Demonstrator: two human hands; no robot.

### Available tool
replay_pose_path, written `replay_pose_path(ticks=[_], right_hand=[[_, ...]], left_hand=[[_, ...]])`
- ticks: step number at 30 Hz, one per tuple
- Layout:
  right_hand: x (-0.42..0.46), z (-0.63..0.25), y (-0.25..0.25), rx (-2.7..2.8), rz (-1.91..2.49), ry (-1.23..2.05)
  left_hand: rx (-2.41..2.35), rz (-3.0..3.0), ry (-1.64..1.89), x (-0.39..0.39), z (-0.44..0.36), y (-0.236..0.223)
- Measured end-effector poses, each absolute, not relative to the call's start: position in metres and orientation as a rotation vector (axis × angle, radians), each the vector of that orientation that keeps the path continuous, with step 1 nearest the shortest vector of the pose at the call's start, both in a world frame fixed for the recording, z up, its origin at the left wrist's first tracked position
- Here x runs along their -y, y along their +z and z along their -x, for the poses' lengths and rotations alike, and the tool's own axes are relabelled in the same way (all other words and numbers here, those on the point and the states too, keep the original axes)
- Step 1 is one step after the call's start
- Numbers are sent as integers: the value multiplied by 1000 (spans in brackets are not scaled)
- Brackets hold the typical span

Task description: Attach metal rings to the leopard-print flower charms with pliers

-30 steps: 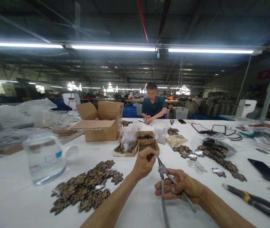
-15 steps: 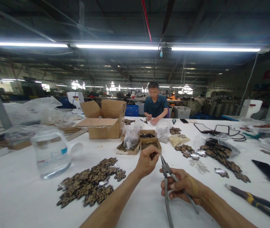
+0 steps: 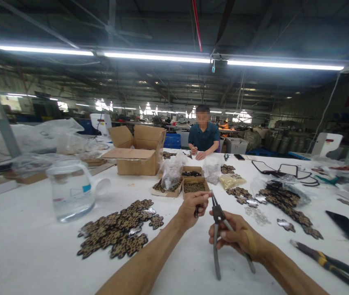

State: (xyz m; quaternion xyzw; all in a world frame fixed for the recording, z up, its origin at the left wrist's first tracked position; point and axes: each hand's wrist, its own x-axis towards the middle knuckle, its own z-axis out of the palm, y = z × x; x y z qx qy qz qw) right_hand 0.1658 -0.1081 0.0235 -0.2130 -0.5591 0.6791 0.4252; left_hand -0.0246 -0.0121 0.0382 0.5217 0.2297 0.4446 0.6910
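Observation:
My left hand (image 3: 192,208) is closed in a pinch on a small dark piece, held just above the white table (image 3: 33,254). My right hand (image 3: 235,237) grips grey needle-nose pliers (image 3: 216,229) by the handles, and the tips point up at the pinched piece, close to my left fingers. A pile of leopard-print flower-shaped pieces (image 3: 119,233) lies to the left of my left forearm. Small cardboard trays of tiny dark parts (image 3: 186,186) stand just beyond my hands.
A clear water jug (image 3: 71,189) stands at the left, an open cardboard box (image 3: 137,153) behind it. More leopard pieces (image 3: 284,203) and silver bits lie at the right, with yellow-handled pliers (image 3: 330,262) near the right edge. A person in a dark blue shirt (image 3: 204,139) sits across the table.
Both hands have risen slightly and drifted right in view. The plier tips have come closer to the pinched piece. The camera has tilted a little.

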Motion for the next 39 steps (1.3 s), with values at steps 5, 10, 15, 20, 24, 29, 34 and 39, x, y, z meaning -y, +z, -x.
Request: replay_pose_path(ticks=[5, 10, 15, 20, 24, 29, 34, 39], right_hand=[[115, -161, 34, 1590, 582, 1379], [118, -155, 37, 1685, 666, 1165], [105, -155, 19, 1738, 939, 590], [87, -160, -2, 1833, 1020, 179], [77, -166, -16, 1847, 1091, -25], [74, -169, -28, 1899, 1138, -153], [74, -170, -34, 1936, 1190, -178], [77, -170, -31, 1964, 1234, -241]], left_hand=[[-445, -1138, 1021, 23, 25, 54], [-814, -1392, 1136, 15, 19, 44], [-1329, -1951, 1120, 10, 22, 1], [-1413, -2252, 1066, 17, 20, -15], [-1083, -1698, 1252, 16, 8, 10], [-550, -1082, 1128, 19, 10, 43], [-420, -904, 1012, 22, 22, 55], [-405, -918, 936, 15, 30, 55]])
